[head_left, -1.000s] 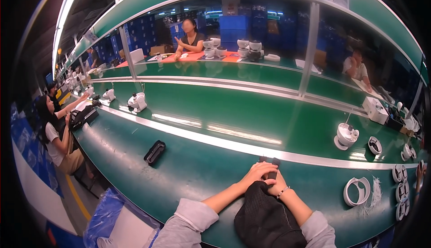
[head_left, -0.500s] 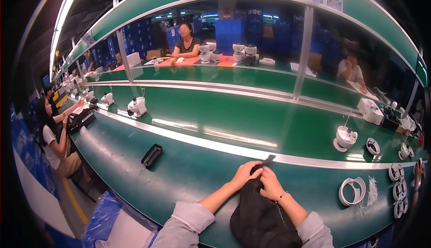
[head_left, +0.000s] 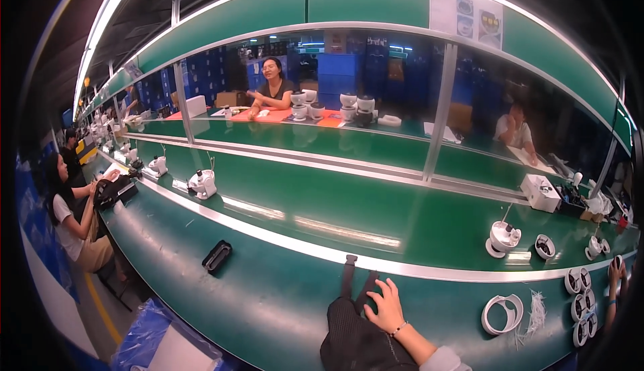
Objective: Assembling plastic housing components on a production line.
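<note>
Left hand withdrawn from view, grip unseen; right hand (head_left: 386,310) spread, grip opened near black straps (head_left: 348,280), now parted, uncovered above black mesh bag (head_left: 354,337)

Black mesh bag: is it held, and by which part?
Cannot be told: the right hand is at one strap of the black mesh bag; the left hand isn't visible.

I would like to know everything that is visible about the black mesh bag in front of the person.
The black bag looks soft, of mesh-like fabric, and slumps on the green table, its near part cut off by the picture's lower edge. Two dark straps extend from its far end; the left one ends in an apparent buckle. The right hand, fingers parted, is at the right strap; whether it grips is unclear.
</note>
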`<action>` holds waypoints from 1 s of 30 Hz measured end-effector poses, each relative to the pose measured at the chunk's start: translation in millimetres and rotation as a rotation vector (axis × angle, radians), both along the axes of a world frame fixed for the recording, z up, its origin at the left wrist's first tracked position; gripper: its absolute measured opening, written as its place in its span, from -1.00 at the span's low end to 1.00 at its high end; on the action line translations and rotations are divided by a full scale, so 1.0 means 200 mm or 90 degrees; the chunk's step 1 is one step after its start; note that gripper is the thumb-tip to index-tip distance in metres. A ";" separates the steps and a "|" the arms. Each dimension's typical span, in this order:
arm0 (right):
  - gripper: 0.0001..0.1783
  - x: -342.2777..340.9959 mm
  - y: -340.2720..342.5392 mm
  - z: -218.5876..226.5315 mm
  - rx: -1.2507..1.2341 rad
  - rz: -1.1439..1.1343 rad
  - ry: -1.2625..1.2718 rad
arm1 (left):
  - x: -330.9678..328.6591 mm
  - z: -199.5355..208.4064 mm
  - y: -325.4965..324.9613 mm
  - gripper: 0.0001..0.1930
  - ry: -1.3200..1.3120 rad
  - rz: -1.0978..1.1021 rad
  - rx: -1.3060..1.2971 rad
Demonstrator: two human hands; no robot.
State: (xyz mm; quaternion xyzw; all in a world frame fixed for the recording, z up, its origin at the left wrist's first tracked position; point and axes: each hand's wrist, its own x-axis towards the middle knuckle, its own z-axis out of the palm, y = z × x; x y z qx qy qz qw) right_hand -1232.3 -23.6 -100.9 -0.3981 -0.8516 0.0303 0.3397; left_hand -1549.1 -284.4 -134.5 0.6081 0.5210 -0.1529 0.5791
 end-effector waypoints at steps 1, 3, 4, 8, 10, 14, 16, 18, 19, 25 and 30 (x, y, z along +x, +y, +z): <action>-0.62 0.00 -0.03 0.01 -0.008 -0.008 -0.006 | -0.01 0.01 -0.01 -0.52 0.001 -0.009 0.006; -0.62 -0.02 -0.06 0.04 -0.003 -0.025 0.021 | -0.07 0.10 0.00 -0.53 0.007 -0.038 0.017; -0.63 -0.06 -0.06 0.05 0.014 -0.011 0.004 | -0.11 0.17 0.03 -0.54 0.011 -0.058 0.023; -0.65 -0.18 -0.07 0.07 0.046 0.032 0.009 | -0.16 0.14 0.14 -0.56 -0.010 -0.164 0.039; -0.66 -0.16 -0.10 0.07 0.010 -0.010 0.017 | -0.13 0.04 0.26 -0.57 -0.023 -0.220 0.057; -0.65 -0.14 -0.13 0.07 -0.019 -0.026 0.026 | -0.14 0.01 0.24 -0.58 -0.040 -0.267 0.051; -0.65 -0.17 -0.12 0.05 -0.022 -0.019 0.021 | -0.14 0.01 0.25 -0.59 -0.040 -0.268 0.059; -0.63 -0.17 -0.12 0.06 -0.026 -0.022 0.017 | -0.14 0.00 0.26 -0.60 -0.045 -0.277 0.063; -0.63 -0.14 -0.10 0.07 -0.023 -0.023 0.014 | -0.12 -0.01 0.28 -0.61 -0.051 -0.280 0.070; -0.62 -0.14 -0.10 0.06 -0.020 -0.003 -0.001 | -0.08 -0.08 0.22 -0.63 -0.080 -0.263 0.091; -0.61 -0.14 -0.07 0.05 -0.012 0.006 0.013 | -0.03 -0.18 0.01 -0.65 -0.118 -0.189 0.116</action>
